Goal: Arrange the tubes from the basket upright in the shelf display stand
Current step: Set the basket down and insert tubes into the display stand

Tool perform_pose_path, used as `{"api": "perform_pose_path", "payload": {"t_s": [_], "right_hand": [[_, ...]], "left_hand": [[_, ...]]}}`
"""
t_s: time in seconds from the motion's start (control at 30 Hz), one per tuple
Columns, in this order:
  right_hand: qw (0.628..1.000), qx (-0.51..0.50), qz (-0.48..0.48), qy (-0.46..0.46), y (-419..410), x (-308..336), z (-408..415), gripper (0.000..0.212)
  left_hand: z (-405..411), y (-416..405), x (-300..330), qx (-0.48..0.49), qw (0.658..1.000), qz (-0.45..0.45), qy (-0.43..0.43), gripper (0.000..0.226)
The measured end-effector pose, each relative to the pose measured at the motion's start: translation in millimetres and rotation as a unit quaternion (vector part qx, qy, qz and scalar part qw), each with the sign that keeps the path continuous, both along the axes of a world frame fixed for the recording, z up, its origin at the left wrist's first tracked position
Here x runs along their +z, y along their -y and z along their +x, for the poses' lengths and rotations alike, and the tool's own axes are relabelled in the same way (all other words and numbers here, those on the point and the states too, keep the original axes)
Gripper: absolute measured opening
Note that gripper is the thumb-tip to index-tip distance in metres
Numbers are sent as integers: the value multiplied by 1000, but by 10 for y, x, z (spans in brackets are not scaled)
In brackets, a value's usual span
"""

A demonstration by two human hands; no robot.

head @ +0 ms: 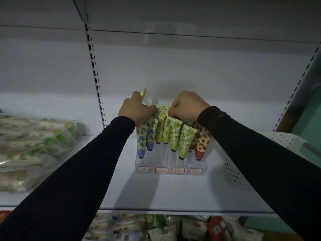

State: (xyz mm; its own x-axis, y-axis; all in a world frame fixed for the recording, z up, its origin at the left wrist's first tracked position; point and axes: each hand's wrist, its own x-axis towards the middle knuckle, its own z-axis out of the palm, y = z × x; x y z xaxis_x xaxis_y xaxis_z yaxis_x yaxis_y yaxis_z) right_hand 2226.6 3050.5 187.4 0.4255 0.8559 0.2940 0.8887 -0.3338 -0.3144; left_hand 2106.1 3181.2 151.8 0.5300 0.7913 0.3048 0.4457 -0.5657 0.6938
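A clear acrylic display stand (171,166) with four red-framed labels sits on the white shelf (156,193). Several patterned tubes stand cap-down in it: blue-capped ones (141,141) at the left, yellow and green ones (174,136) in the middle, red strawberry ones (201,141) at the right. My left hand (134,109) holds a yellow-green tube (143,93) whose end sticks up above the fingers, and its thumb touches the back-row tubes. My right hand (187,105) is curled over the tops of the back-row tubes and pinches one there.
A white perforated basket (232,171) stands at the right, largely behind my right arm. Plastic-wrapped packs (34,148) lie on the shelf to the left. A slotted upright (97,84) runs up the back wall. More packaged goods (156,226) fill the shelf below.
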Motion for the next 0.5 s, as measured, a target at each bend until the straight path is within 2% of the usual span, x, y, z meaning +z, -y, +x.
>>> {"api": "perform_pose_path", "payload": {"t_s": [0.1, 0.5], "right_hand": [[1000, 8, -20, -21, 21, 36, 28, 25], [1000, 1, 7, 1, 49, -45, 41, 25]], "left_hand": [[-4, 0, 1, -2, 1000, -1, 2, 54], [0, 20, 0, 7, 1000, 0, 2, 57]]}}
